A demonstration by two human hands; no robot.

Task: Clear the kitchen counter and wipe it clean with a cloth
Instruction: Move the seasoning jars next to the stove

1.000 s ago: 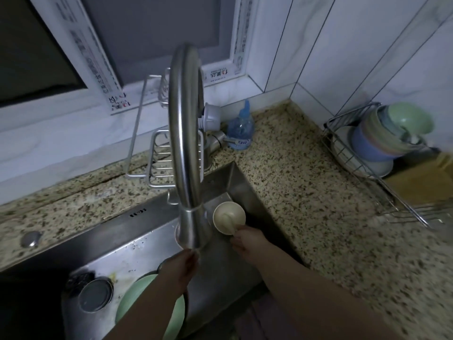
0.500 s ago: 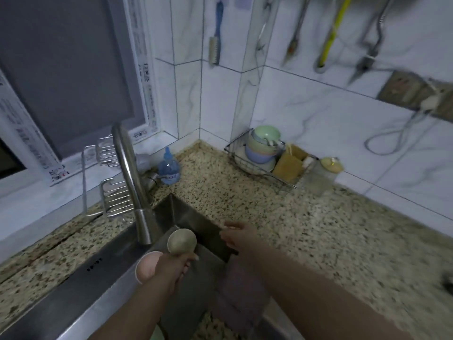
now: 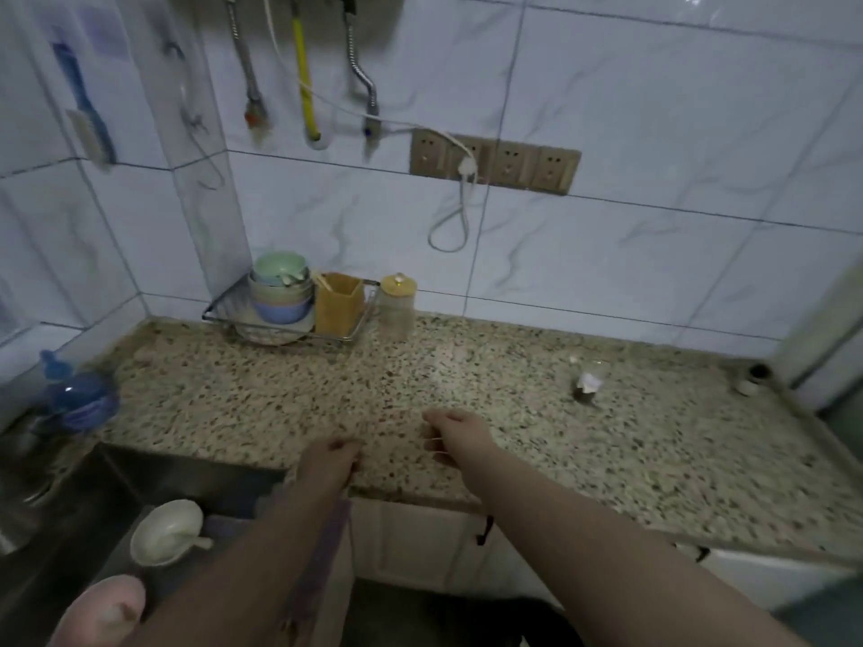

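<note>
The speckled granite counter [image 3: 513, 413] runs from the sink [image 3: 70, 483] to the right wall. My left hand [image 3: 329, 462] is at the counter's front edge with curled fingers, and a purple cloth [image 3: 320, 558] hangs down from it under my forearm. My right hand [image 3: 455, 431] rests on the counter beside it, fingers curled, with nothing visible in it. A small dark object with a white scrap [image 3: 587, 387] stands on the counter to the right. A cream bowl with a spoon [image 3: 166, 534] and a pink bowl [image 3: 100, 609] are in the sink.
A wire rack [image 3: 219, 312] at the back wall holds stacked bowls [image 3: 280, 296] and a yellow holder [image 3: 338, 303], with a lidded jar [image 3: 397, 305] beside it. A blue soap bottle [image 3: 77, 394] stands by the sink. A small cap [image 3: 752, 380] lies far right. Wall sockets [image 3: 495, 165] are above.
The view swung right from the sink to the counter. My left hand let go of the cream and pink bowls, which now lie in the sink. Both hands came to the counter's front edge.
</note>
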